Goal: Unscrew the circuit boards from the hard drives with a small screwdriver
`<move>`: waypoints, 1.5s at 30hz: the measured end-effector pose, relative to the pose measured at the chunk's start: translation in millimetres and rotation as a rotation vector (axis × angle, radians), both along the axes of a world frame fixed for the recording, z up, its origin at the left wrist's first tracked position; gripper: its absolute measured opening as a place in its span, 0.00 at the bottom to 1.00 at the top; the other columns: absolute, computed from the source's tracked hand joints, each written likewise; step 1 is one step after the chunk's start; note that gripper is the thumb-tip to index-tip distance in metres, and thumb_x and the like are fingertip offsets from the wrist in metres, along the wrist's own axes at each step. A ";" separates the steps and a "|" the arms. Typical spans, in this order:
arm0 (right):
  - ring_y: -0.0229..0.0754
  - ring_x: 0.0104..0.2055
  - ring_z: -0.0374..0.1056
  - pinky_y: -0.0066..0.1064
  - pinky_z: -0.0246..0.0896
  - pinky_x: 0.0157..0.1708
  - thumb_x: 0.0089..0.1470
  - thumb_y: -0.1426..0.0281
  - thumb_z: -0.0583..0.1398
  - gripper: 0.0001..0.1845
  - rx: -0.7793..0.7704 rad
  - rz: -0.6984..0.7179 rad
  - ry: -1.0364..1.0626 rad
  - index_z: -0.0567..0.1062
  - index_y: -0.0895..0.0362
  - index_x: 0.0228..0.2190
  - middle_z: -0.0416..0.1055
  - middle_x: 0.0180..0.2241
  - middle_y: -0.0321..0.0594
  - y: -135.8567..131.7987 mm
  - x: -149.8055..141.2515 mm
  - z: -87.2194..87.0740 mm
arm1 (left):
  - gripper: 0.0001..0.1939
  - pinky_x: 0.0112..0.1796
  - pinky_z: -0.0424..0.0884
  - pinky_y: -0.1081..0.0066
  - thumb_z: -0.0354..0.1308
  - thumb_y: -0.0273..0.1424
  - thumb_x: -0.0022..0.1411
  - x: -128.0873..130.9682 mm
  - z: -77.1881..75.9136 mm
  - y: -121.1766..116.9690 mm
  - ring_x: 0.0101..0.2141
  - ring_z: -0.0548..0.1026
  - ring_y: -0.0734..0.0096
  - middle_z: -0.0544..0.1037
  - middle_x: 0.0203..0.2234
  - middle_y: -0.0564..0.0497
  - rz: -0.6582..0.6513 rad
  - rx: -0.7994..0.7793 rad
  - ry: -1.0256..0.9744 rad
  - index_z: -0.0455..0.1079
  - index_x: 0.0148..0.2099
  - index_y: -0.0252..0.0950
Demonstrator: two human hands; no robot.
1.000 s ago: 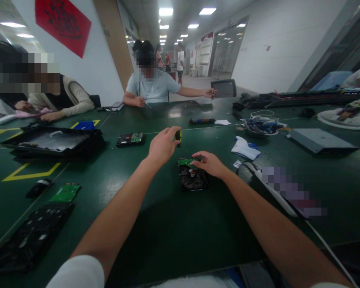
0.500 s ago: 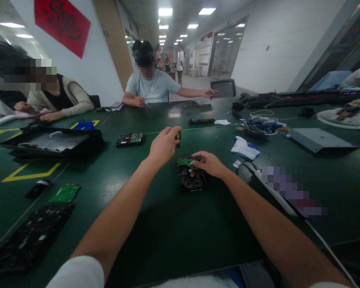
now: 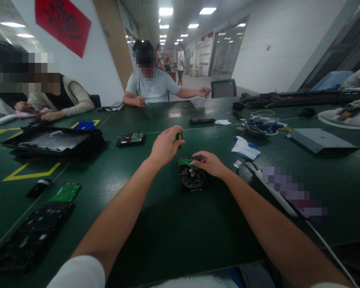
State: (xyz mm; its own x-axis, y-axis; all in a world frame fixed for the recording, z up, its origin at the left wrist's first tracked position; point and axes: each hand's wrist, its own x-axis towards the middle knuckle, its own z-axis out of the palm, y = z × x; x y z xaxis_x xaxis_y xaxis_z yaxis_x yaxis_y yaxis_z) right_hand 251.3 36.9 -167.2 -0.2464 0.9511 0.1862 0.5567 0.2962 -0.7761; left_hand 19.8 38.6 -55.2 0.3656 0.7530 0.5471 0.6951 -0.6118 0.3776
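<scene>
My left hand (image 3: 167, 146) is closed round a yellow and black screwdriver handle (image 3: 180, 137), held upright above the far-left edge of a hard drive; its tip is too small to make out. The black hard drive (image 3: 193, 180) lies flat before me, with a green circuit board (image 3: 184, 162) across its far end. From the right, my right hand (image 3: 210, 164) grips the drive's far end, thumb on the board and forefinger curved behind it. The other fingers are partly hidden.
Another hard drive (image 3: 131, 139) lies left of my left hand. At near left are a loose green board (image 3: 65, 192) and black drive parts (image 3: 30, 236). A white glove (image 3: 245, 148), a power strip (image 3: 277, 192) and a metal case (image 3: 322, 141) lie right. A co-worker (image 3: 154, 86) sits opposite.
The screwdriver handle turns a little in my left fingers, and the thumb shifts and parts from the forefinger. My right hand and the drive stay put. The co-worker's outstretched hand draws slightly inward.
</scene>
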 end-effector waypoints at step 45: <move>0.40 0.29 0.63 0.32 0.57 0.30 0.55 0.55 0.65 0.25 0.042 0.021 -0.001 0.79 0.59 0.48 0.71 0.28 0.37 1.0 0.3 -1.0 | 0.26 0.50 0.74 0.53 0.68 0.36 0.62 2.8 -13.4 4.3 0.50 0.79 0.50 0.79 0.49 0.39 0.106 -0.035 -0.027 0.62 0.57 0.37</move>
State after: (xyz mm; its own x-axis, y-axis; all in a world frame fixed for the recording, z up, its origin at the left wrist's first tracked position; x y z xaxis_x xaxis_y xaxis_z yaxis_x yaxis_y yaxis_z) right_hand 251.6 37.8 -168.2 -0.2668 0.9370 0.2253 0.5510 0.3401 -0.7621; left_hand 22.6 42.9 -68.6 0.2683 0.8053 0.5287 0.7444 -0.5216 0.4168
